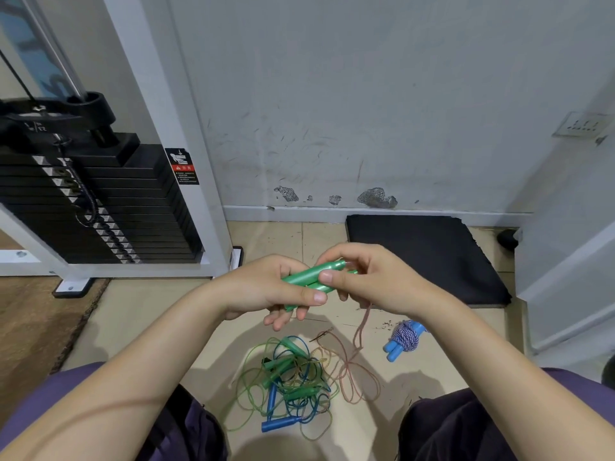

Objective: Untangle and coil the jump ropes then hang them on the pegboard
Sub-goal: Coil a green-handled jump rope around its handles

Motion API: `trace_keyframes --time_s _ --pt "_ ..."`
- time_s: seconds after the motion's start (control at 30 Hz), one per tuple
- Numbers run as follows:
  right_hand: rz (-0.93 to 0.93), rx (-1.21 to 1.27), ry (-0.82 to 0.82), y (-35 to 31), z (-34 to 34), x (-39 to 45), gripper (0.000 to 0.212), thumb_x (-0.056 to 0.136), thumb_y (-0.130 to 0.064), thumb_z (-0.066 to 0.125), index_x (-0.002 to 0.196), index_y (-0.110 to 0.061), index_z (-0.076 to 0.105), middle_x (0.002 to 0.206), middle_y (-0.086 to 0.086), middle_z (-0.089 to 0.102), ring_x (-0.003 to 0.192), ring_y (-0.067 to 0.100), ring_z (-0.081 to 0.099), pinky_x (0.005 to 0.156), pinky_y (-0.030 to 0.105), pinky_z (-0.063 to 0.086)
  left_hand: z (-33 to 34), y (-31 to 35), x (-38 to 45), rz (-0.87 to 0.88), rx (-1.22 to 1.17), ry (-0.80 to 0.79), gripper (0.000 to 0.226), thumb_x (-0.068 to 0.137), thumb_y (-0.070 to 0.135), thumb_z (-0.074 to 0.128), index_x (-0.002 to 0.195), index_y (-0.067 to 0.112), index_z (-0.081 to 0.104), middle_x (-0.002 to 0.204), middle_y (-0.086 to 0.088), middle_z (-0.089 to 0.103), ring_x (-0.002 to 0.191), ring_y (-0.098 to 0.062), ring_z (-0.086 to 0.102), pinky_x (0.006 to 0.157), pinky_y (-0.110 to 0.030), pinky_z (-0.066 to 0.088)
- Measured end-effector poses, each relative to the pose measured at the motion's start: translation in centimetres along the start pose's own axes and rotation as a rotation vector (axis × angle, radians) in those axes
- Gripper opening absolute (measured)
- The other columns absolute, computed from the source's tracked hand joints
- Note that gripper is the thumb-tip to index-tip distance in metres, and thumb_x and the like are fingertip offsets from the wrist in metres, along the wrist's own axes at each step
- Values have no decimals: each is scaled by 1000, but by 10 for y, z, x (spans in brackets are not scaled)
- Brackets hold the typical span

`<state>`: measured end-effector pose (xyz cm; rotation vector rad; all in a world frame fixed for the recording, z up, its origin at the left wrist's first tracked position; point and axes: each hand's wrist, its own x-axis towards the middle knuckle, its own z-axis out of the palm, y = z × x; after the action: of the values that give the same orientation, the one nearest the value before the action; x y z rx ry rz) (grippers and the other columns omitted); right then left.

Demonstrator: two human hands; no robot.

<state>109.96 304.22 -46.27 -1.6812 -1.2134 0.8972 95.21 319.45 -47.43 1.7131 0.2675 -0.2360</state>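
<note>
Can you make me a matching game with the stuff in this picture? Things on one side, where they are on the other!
Things:
1. green handles
2. blue coiled rope
3. tangled ropes
4. black mat

Places:
A. in a pile on the floor between the knees
B. held in both hands
C. flat on the floor by the wall
D. on the floor to the right of the pile, wound up

Pairs: 1-B, 2-D, 3-A, 4-C

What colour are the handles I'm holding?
Green: the two handles are held side by side in both hands, seen in the head view.
</note>
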Motion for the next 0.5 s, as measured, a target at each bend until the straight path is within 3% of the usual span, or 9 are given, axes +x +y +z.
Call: trace_keyframes --time_s 0.1,0.23,0.33,0.4,0.5 --pt "-14 -21 47 0 -6 0 15 90 -17 68 102 -8 70 55 -11 59 46 -1 50 48 11 37 -3 0 0 -2 3 35 20 87 22 71 94 6 63 74 -8 66 47 -17 55 43 -23 40" --pt "-16 -68 50 4 -11 1 10 89 -25 70 96 -18 73 56 -8 58 51 2 49 52 14 37 -5 -3 0 -26 42 0 39 89 32 69 102 -3 61 72 -4 66 48 -14 52 45 -22 39" --pt "5 34 83 5 -10 3 22 85 -35 69 99 -19 71 55 -3 52 50 8 44 48 19 35 -6 -4 0 15 -16 -4 27 92 30 64 97 3 62 71 -5 65 46 -13 53 43 -22 39" --pt "29 185 200 6 -15 5 34 83 -38 68 105 -12 65 56 2 50 49 15 44 47 24 37 -7 -3 0 74 -117 68 24 92 27 62 96 4 60 74 -8 65 45 -15 55 39 -20 37" --pt "65 276 334 9 -28 5 25 91 -19 67 107 -5 54 57 4 51 48 20 46 54 30 40 -10 1 1 172 -344 307 26 93 28 59 97 2 56 70 -6 59 36 -11 45 34 -17 25"
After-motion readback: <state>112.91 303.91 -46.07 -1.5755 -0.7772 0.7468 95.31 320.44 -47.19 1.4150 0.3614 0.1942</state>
